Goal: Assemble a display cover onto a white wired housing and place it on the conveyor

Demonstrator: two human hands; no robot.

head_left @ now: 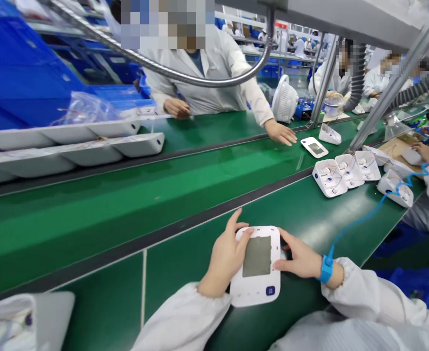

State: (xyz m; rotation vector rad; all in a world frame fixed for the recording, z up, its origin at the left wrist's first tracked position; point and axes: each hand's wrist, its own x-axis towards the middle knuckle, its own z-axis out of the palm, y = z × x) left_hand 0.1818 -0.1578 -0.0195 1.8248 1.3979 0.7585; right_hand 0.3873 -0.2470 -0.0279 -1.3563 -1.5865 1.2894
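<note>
A white blood-pressure monitor (258, 265) with a grey screen and a blue button lies face up on the green bench near me. My left hand (224, 254) grips its left edge, thumb on the top corner. My right hand (299, 257) holds its right edge, fingers pressed against the side. A blue wrist strap (326, 268) with a coiled blue cord sits on my right wrist.
Green conveyor belt (133, 195) runs across. Open white monitor housings (349, 173) stand at right, a finished unit (314, 146) beyond them. A co-worker's hand (280, 132) rests on the belt opposite. White casings (90, 146) stack at left, blue crates (20, 73) behind. A fan (283, 101) stands far back.
</note>
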